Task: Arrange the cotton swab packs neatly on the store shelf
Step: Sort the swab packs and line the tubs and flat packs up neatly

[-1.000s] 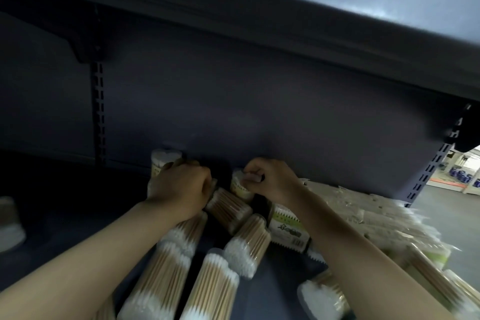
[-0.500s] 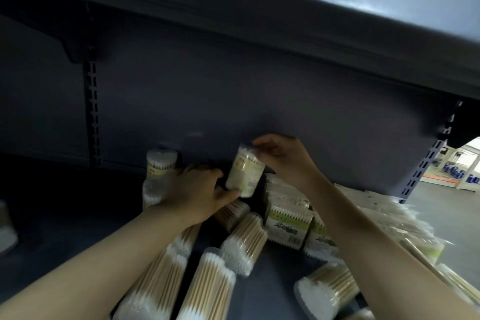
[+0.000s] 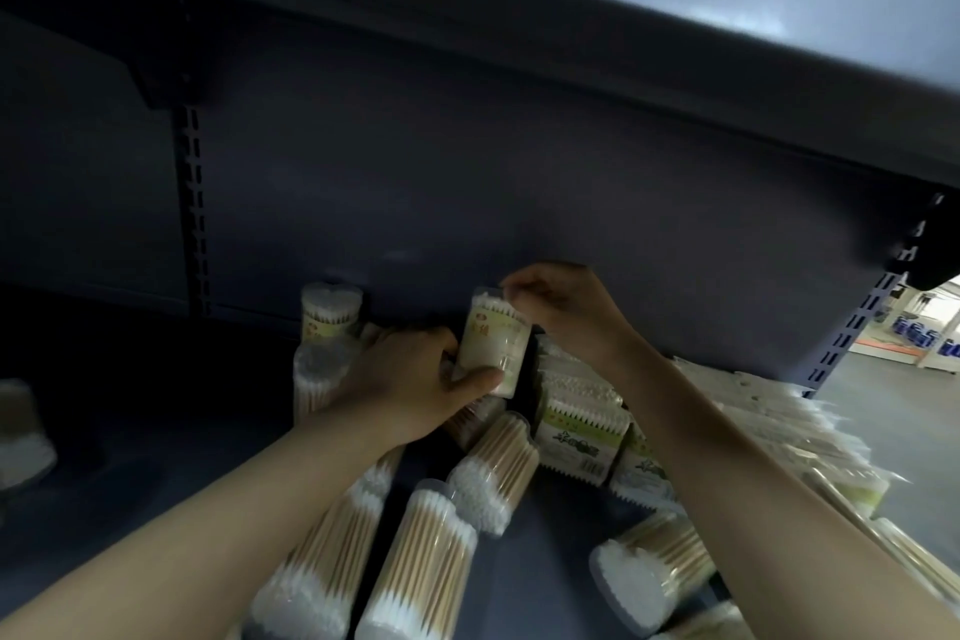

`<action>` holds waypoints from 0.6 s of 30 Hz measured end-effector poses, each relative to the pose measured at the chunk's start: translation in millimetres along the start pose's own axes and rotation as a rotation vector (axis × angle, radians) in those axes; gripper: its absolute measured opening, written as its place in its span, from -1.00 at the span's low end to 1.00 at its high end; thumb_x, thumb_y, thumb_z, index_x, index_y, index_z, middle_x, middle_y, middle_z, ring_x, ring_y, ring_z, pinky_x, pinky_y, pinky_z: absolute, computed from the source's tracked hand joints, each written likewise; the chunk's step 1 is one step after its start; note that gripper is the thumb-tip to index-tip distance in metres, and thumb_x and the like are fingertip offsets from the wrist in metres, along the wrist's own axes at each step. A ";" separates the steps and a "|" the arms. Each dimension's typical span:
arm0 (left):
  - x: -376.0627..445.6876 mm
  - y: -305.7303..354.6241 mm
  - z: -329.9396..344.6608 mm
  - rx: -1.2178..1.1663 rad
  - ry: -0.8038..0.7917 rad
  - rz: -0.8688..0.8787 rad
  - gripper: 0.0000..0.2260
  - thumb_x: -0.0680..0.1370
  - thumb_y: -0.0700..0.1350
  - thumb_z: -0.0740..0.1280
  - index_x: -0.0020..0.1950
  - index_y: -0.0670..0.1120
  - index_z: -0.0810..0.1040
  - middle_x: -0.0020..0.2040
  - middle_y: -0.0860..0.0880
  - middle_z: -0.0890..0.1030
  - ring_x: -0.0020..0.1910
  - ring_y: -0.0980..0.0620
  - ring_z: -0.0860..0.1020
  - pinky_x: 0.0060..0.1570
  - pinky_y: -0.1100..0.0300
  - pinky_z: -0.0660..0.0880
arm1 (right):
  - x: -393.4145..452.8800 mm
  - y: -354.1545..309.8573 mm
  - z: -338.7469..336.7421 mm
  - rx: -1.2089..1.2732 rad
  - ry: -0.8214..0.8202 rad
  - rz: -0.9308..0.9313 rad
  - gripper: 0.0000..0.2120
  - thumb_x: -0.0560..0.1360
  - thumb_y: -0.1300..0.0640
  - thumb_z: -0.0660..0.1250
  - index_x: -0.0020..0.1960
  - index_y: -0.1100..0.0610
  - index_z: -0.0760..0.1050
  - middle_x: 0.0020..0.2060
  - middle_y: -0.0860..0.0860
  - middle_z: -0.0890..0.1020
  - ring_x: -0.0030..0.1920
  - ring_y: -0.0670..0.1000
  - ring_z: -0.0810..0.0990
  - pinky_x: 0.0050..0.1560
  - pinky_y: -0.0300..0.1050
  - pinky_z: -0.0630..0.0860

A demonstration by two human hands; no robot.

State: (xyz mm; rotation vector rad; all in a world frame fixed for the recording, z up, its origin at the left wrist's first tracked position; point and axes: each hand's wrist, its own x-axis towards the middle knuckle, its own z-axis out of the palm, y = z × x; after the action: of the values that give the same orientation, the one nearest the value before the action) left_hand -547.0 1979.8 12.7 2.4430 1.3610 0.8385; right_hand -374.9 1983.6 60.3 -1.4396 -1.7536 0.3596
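Lifted since 1 s ago: small cotton swab tub (image 3: 492, 347) now off shelf deck (image 3: 130, 431), held upright-ish w/ slight tilt, close to dark back panel (image 3: 467, 182). Also shifted vs half a sec ago: left thumb now across tub's lower end, not just beside it.

Left hand (image 3: 410, 387) grips tub bottom, thumb curled over front, fingers behind. Right hand (image 3: 563, 312) pinches tub's top rim w/ fingertips, rest of fingers curled.

Behind left hand: one tub standing upright (image 3: 331, 309) at back panel, another (image 3: 317, 377) just in front of it, partly hidden by wrist. Below hands: long clear tubs lying flat – one (image 3: 332, 556) under left forearm, one (image 3: 418, 572) beside it, shorter one (image 3: 493, 470) angled toward boxes. Another tub on its side (image 3: 649, 579) near front edge, white tips facing out.

Right of held tub: green-label swab boxes (image 3: 576, 431) upright in a row, touching each other; flat bagged packs (image 3: 779, 426) piled further right out to shelf end.

Open deck to the left, dark, running to slotted upright (image 3: 192, 208); blurry tub (image 3: 21, 431) at far left edge. Upper shelf (image 3: 623, 16) overhangs low; headroom above held tub tight-ish, can't tell exact gap.
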 end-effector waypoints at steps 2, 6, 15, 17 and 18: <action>-0.4 0.5 -0.3 0.002 -0.004 -0.010 -0.67 0.44 0.31 0.22 -0.16 0.05 0.41 -0.34 0.19 0.38 -0.23 0.17 0.42 -0.13 0.21 0.37 | 0.4 -0.2 0.4 0.007 -0.007 0.000 -0.91 0.48 0.22 0.33 -0.06 0.14 0.60 -0.24 -0.14 0.60 -0.18 -0.18 0.57 -0.08 -0.26 0.50; 4.1 -2.1 1.7 0.060 0.021 -0.028 -0.57 0.45 0.31 0.21 0.08 0.01 0.51 -0.11 0.09 0.56 -0.04 0.07 0.52 -0.01 0.15 0.42 | 0.6 -0.1 0.6 0.056 0.010 0.015 -0.90 0.46 0.22 0.37 -0.06 0.07 0.56 -0.22 -0.09 0.62 -0.16 -0.14 0.59 -0.05 -0.24 0.53; 17.9 -17.2 2.2 0.098 0.125 -0.108 -0.68 0.52 -0.01 0.27 0.27 0.00 0.48 0.24 -0.01 0.53 0.23 -0.07 0.43 0.14 0.09 0.40 | -2.0 16.6 13.9 -0.275 0.093 -0.104 -0.77 0.43 0.19 0.40 0.08 0.17 0.56 -0.01 0.05 0.59 -0.04 0.00 0.54 -0.12 -0.22 0.38; 17.3 -18.0 1.7 0.100 0.123 -0.112 -0.69 0.52 -0.03 0.27 0.26 0.00 0.49 0.24 -0.01 0.52 0.23 -0.07 0.42 0.15 0.08 0.39 | -4.3 22.4 17.0 -0.320 0.078 -0.104 -0.75 0.43 0.16 0.40 0.10 0.15 0.55 0.06 0.05 0.55 -0.01 0.02 0.52 -0.11 -0.25 0.32; 17.4 -18.4 2.1 0.100 0.124 -0.114 -0.69 0.52 -0.04 0.27 0.25 -0.01 0.49 0.24 -0.01 0.52 0.24 -0.07 0.42 0.16 0.07 0.39 | -5.6 24.6 18.3 -0.335 0.067 -0.104 -0.74 0.44 0.14 0.40 0.11 0.13 0.54 0.10 0.04 0.52 0.02 0.01 0.50 -0.09 -0.26 0.31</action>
State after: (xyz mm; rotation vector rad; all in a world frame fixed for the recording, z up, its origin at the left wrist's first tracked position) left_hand -551.6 2004.6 9.2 2.3943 1.6060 0.9288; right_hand -371.5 1990.9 30.2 -1.5617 -1.8878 -0.0413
